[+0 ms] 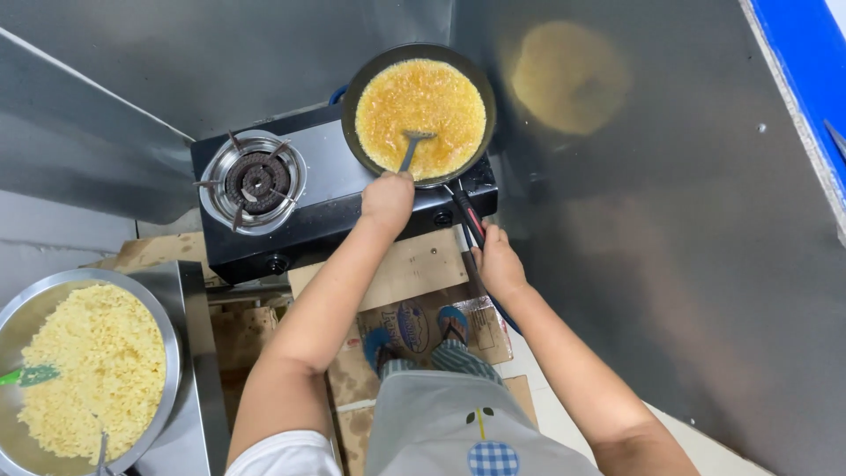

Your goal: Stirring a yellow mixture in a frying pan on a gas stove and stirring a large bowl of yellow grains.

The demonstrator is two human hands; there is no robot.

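**Both hands engaged at frying pan on right burner of gas stove**

The left hand (388, 199) is closed around the handle of a spatula (412, 146), whose blade rests in the orange-yellow mixture (421, 115) filling a dark frying pan (352, 92). The right hand (498, 261) is wrapped around the pan's black-and-red handle (467, 216), which runs down and to the right from the pan rim. The pan sits on the right burner of a black two-burner gas stove (326, 207); the left burner (254, 181) is uncovered and carries nothing. Whether either burner is lit cannot be told.

At lower left, a large round steel tray (166, 348) holds a heap of pale yellow crumbly food (92, 370), with a green-handled utensil (26, 376) lying on its left side. The tray rests on a steel desk (198, 353).

Flattened cardboard (423, 264) covers the floor below the stove. The person's feet, in blue sandals (454, 323), stand on it. A grey apron (441, 423) with a checked patch shows at bottom centre. Metal sheeting (661, 220) lines the walls around the stove.
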